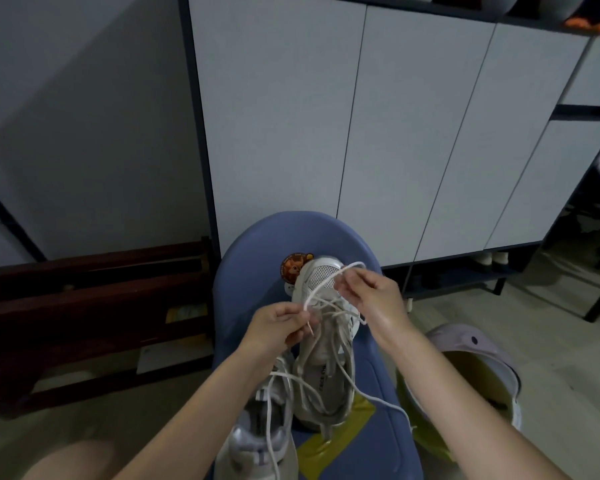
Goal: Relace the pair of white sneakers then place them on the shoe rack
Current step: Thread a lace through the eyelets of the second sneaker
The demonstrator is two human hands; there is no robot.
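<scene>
Two white sneakers lie on a blue stool [253, 271]. The farther sneaker [326, 344] points its toe away from me, with loose white lace [321, 284] criss-crossed over its tongue. My left hand [278, 329] pinches one lace end near the sneaker's left side. My right hand [368, 292] pinches the same lace over the toe, so the lace arches between both hands. The nearer sneaker [257, 441] lies by my left forearm, its laces trailing loose.
A dark wooden shoe rack [94, 306] stands low at the left. White cabinet doors [361, 133] fill the wall ahead, with a dark open shelf beneath them. A bin with a pale lid [478, 344] sits at the right of the stool. Yellow tape [333, 441] marks the stool.
</scene>
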